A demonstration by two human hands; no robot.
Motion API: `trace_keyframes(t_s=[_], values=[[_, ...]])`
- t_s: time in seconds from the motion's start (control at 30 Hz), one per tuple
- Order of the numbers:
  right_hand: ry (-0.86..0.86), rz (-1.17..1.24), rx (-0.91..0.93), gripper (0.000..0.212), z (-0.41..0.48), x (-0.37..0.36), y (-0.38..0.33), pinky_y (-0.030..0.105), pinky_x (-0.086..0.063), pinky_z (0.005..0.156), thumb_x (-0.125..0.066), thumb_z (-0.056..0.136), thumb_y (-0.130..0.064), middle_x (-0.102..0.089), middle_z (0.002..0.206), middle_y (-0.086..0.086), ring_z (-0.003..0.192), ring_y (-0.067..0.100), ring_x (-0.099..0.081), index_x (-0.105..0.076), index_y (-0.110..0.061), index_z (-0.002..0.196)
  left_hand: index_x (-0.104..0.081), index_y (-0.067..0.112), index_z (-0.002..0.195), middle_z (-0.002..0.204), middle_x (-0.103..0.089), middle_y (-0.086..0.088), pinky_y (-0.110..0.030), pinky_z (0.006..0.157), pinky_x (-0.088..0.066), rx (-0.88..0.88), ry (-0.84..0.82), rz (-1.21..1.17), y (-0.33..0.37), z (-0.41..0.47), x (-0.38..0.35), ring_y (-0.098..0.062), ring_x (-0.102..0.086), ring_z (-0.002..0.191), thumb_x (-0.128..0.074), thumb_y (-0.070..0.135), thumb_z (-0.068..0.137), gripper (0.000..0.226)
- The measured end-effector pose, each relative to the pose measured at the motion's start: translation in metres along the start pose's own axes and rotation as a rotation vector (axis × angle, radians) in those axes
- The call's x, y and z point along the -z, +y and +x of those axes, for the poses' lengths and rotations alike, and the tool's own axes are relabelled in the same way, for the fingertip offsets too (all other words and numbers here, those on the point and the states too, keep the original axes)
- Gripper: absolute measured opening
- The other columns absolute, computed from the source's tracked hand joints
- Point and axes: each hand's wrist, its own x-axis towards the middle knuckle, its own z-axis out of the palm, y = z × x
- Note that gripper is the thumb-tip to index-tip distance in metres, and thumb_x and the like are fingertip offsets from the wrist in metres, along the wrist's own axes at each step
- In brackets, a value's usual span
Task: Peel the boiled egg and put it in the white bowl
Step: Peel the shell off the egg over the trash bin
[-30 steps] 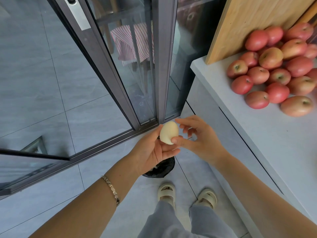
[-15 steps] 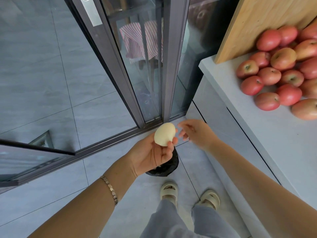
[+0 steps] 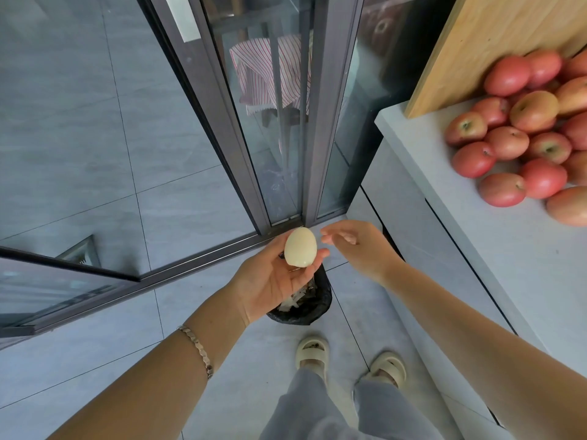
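Observation:
A smooth, pale boiled egg (image 3: 300, 247) with no shell showing stands upright in my left hand (image 3: 270, 277), palm up, with thumb and fingertips curled round its lower half. My right hand (image 3: 359, 249) hovers just to the right of the egg, a small gap between them, fingers loosely bent and holding nothing. Both hands are above a small bin with a black liner (image 3: 305, 304) on the floor, which holds pale scraps. No white bowl is in view.
A grey counter (image 3: 495, 223) runs along the right, with a pile of several red apples (image 3: 521, 134) and a wooden board (image 3: 482, 42) leaning behind them. Dark-framed glass sliding doors (image 3: 286, 122) stand ahead. My feet in cream sandals (image 3: 349, 360) are on the grey tiled floor.
My right hand let go of the egg and drew a little to the right. My left hand kept the egg and turned it more upright over the bin.

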Motion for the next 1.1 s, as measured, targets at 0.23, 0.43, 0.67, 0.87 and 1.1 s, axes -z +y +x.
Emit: trace_keyframes(t_s=[0.23,0.43,0.67,0.87,1.1], values=[[0.09,0.26,0.13,0.03,-0.022,0.0,-0.013,0.009,-0.041,0.086,-0.071,0.076,-0.025,-0.061,0.094,-0.019,0.086,-0.012,-0.055,-0.06,-0.034,0.103,-0.057,0.005,0.11,0.088,-0.072,-0.016,-0.032,0.064,-0.061,-0.028,-0.022,0.143,0.002,0.001,-0.005,-0.022,-0.072,0.07,-0.039,0.032,0.096,0.036],[0.101,0.039,0.266,0.048,-0.026,-0.001,-0.025,0.0,-0.031,0.081,-0.084,0.057,-0.029,-0.058,0.094,-0.014,0.093,-0.004,-0.051,-0.063,-0.029,0.101,-0.06,0.011,0.108,0.068,-0.065,-0.005,-0.046,0.075,-0.058,0.012,-0.068,0.272,-0.003,0.003,-0.013,-0.016,-0.07,0.064,-0.032,0.04,0.097,0.042],[0.193,0.232,0.248,0.014,-0.019,0.004,-0.031,0.006,-0.039,0.066,-0.069,0.078,-0.016,-0.061,0.071,-0.008,0.068,-0.003,-0.055,-0.068,-0.028,0.07,-0.058,0.01,0.116,0.094,-0.065,-0.014,-0.047,0.076,-0.059,0.017,-0.087,0.291,-0.004,0.002,-0.017,-0.031,-0.072,0.086,-0.036,0.04,0.096,0.042],[0.188,0.261,0.093,0.024,-0.009,0.006,-0.019,0.001,-0.039,0.056,-0.061,0.084,-0.012,-0.061,0.049,-0.018,0.052,-0.008,-0.056,-0.064,-0.028,0.066,-0.062,0.004,0.095,0.068,-0.067,-0.012,-0.05,0.067,-0.057,0.016,-0.038,0.215,-0.002,-0.006,-0.02,-0.028,-0.073,0.07,-0.039,0.039,0.095,0.043],[0.055,0.295,0.276,0.03,-0.021,0.005,-0.026,0.012,-0.039,0.061,-0.077,0.067,-0.017,-0.059,0.079,-0.009,0.068,0.0,-0.052,-0.065,-0.031,0.09,-0.062,0.009,0.101,0.072,-0.072,-0.008,-0.05,0.072,-0.056,0.028,-0.026,0.22,0.002,-0.005,-0.013,-0.021,-0.073,0.07,-0.034,0.04,0.097,0.042]])
